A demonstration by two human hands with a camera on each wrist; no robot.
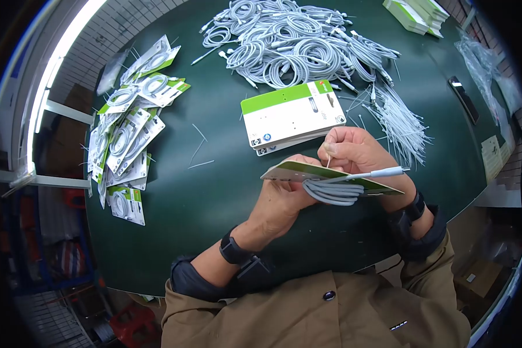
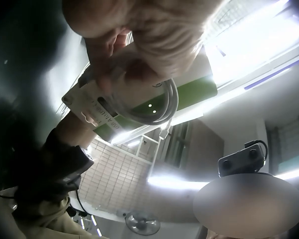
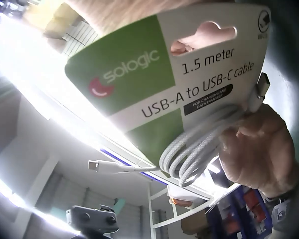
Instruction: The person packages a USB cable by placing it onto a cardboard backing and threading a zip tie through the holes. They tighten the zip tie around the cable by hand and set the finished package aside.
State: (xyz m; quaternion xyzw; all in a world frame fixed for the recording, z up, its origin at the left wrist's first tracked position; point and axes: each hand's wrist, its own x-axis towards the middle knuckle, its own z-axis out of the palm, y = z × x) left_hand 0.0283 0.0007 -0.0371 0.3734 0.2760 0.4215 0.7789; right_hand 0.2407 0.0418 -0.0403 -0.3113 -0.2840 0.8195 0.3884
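My left hand point(image 1: 278, 203) grips a green-and-white cable card point(image 3: 132, 74) with its thumb against a coiled white USB cable point(image 1: 335, 194). The card is tilted over the table and printed "1.5 meter USB-A to USB-C cable". In the right wrist view, the coil point(image 3: 197, 144) lies on the printed face, and its USB-C plug point(image 3: 109, 167) sticks out past the card's edge. Behind the card, my right hand point(image 1: 356, 148) pinches a thin white twist tie point(image 1: 329, 160) between thumb and forefinger. The fingers of my left hand behind the card are partly hidden.
A stack of blank cards point(image 1: 296, 119) lies just beyond my hands. Farther back is a heap of coiled cables point(image 1: 296, 46), with loose white ties point(image 1: 403, 124) to its right. Carded cables point(image 1: 122, 139) pile up at the left. A phone point(image 1: 464, 100) lies at the right.
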